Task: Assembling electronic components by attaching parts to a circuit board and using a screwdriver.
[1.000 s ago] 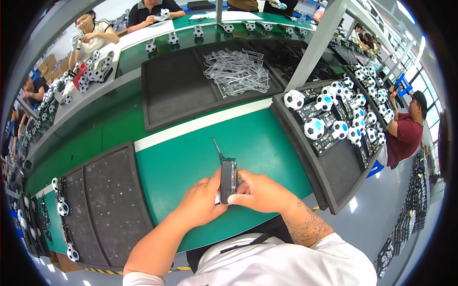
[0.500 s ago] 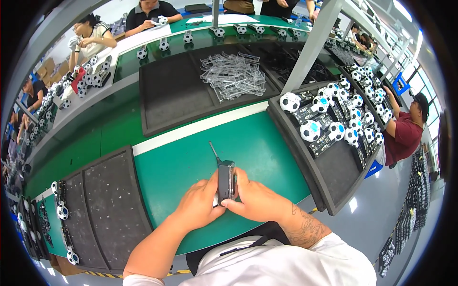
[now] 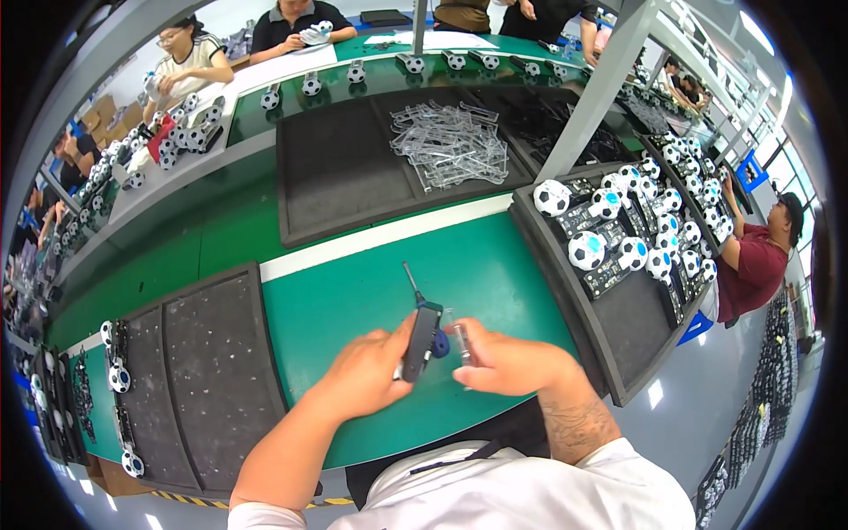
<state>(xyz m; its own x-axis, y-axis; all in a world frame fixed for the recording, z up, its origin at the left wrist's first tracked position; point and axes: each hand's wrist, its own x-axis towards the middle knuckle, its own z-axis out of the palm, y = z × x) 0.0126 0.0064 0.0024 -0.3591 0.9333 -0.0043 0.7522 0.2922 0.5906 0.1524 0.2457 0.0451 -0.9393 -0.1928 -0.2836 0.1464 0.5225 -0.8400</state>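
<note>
My left hand [image 3: 367, 371] is closed around a black rectangular device housing [image 3: 423, 340], held on its narrow side above the green mat. Just to the right, my right hand [image 3: 503, 360] pinches a clear plastic cover [image 3: 461, 343] between thumb and fingers, a small gap away from the housing. Behind the housing lies a screwdriver [image 3: 411, 278]. Its thin shaft points away from me, and a dark blue handle end shows between my hands; the housing hides its middle.
Ahead, a dark tray [image 3: 336, 190] holds a pile of clear plastic covers [image 3: 450, 146]. On the right, another tray [image 3: 632, 353] carries circuit boards with football-shaped balls [image 3: 587, 251]. A dark tray [image 3: 212, 380] sits left. A grey post [image 3: 592, 97] rises beyond; co-workers sit around.
My right hand has moved right, drawing the clear cover off the black housing. My left hand still holds the housing, now tilted slightly. The view has shifted a little.
</note>
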